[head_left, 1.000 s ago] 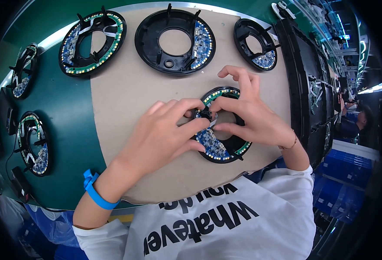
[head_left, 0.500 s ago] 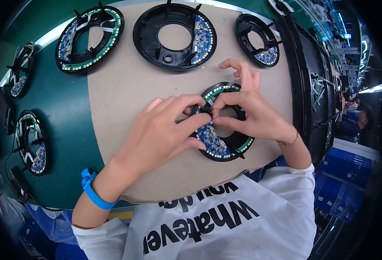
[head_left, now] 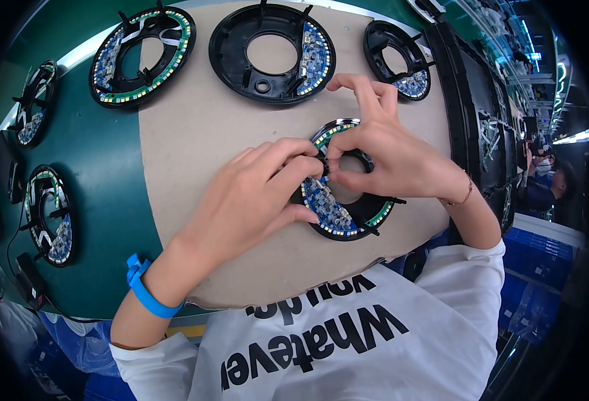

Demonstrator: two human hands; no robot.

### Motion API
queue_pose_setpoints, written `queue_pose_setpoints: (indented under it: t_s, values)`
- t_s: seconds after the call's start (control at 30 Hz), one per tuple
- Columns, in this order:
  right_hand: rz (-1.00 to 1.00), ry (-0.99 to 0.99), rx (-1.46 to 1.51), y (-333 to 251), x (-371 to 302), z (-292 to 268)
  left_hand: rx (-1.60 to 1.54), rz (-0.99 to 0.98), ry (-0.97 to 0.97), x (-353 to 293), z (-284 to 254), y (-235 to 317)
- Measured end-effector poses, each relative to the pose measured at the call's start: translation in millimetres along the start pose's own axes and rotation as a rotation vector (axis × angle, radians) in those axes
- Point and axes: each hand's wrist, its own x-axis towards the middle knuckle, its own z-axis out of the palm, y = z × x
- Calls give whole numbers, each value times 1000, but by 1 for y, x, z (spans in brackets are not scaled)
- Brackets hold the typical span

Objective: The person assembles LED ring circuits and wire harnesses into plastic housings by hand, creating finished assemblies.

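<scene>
green work surface (head_left: 111, 180) on the left, with a brown cardboard sheet (head_left: 181, 154) covering its middle and right. black ring-shaped housing (head_left: 366, 208) under handling: located at the right part of the cardboard, in front of the person; whether it lies flat or is slightly raised cannot be told. it carries a blue circuit board (head_left: 329, 208) on its left and near side, and a green strip of small pale squares along other parts of its rim.

left hand (head_left: 254, 184): at the left of the housing, two fingers bent over the inner edge, thumb apart from them at the board's outer edge. moderately wide spacing; whether a small part is pinched cannot be told. right hand (head_left: 398, 157): thumb and forefinger narrowly together over the central opening, other fingers raised toward the far side. contents of this pinch cannot be told; the fingertips hide it.

a blue strap (head_left: 151, 299) is worn on the left wrist, a thin bracelet (head_left: 467, 190) on the right.

further units: a large black ring (head_left: 228, 57) at far centre, a smaller ring (head_left: 376, 60) at far right, a ring with white ribbons (head_left: 110, 63) at far left. black trays (head_left: 465, 87) line the right edge.
</scene>
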Motion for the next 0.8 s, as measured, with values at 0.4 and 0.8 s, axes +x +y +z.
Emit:
queue_pose_setpoints:
  t_s: [0.4,0.8]
  values:
    - [-16,-113,-83,-1,9,-4,-19,-5,-4,-1,0,1]
    - [-11,-180,-90,0,16,-9,-32,6,4,-1,2,1]
